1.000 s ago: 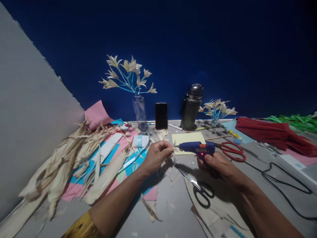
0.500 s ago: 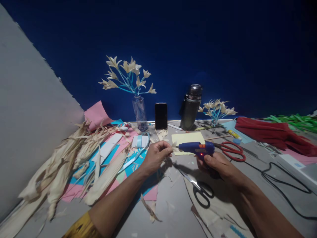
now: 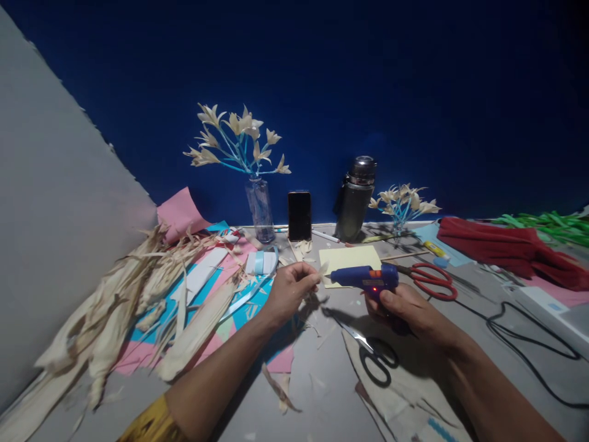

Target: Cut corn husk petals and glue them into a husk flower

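Left hand (image 3: 294, 287) pinching pale petal (image 3: 324, 269), right hand (image 3: 405, 308) — curled around blue glue gun (image 3: 359, 277)

Glue gun (image 3: 364, 278) before flask (image 3: 354, 209), right of husks (image 3: 120, 294)

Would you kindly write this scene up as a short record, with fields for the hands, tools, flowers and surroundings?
Left hand: pinching a small pale piece
Right hand: gripping a blue glue gun, red light lit
Gun's front end: toward the pale piece; contact unclear
Scissors: black-handled pair and red-handled pair, neither held
Flowers: larger bunch in a clear bottle; smaller bunch right of the dark flask
Phone: upright between bottle and flask
Dry husks: strewn at picture left
Backdrop: dark blue wall
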Motion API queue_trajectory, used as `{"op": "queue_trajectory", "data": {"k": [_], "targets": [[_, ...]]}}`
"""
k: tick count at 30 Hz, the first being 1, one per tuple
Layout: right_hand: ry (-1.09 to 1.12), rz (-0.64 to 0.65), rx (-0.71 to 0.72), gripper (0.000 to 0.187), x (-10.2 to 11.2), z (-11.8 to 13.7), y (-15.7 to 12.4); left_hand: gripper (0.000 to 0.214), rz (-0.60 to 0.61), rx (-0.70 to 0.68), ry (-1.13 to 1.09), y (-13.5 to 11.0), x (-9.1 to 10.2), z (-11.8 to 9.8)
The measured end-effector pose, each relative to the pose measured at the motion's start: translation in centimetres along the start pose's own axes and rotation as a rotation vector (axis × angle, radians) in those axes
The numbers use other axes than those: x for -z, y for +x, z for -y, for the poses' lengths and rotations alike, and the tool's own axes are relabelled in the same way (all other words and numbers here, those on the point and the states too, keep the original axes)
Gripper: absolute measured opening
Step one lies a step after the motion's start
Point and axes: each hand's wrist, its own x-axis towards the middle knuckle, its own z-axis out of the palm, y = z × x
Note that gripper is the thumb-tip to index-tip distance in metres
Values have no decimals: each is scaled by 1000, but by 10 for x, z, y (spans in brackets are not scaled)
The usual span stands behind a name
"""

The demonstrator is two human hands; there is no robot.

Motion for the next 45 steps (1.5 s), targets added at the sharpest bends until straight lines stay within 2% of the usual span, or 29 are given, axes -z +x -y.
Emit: {"op": "queue_trajectory", "data": {"k": [14,19,24,32,34,38,41,45], "targets": [[-68,-51,41,58,-2,-1,1,23,32,5,-25,-2,0,1],[-98,-73,3,58,-1,-5,1,27,40,51,-58,-2,0,0],[-105,-46,20,57,1,-7,1,26,40,50,-62,-2,0,-2],[-121,-131,-3,56,7,-3,0,28,30,19,-86,-2,2,-3],[-239,-191,24,49,9,1,0,29,30,29,-95,-2,2,-5],[-696,-270,93,24,9,8,2,32,-1,42,-134,-3,4,-9],[-933,-326,8,19,5,9,3,34,29,60,-198,-3,5,-9],[-1066,-372,-93,21,-1,9,4,34,110,63,-252,-5,3,-9]]}}
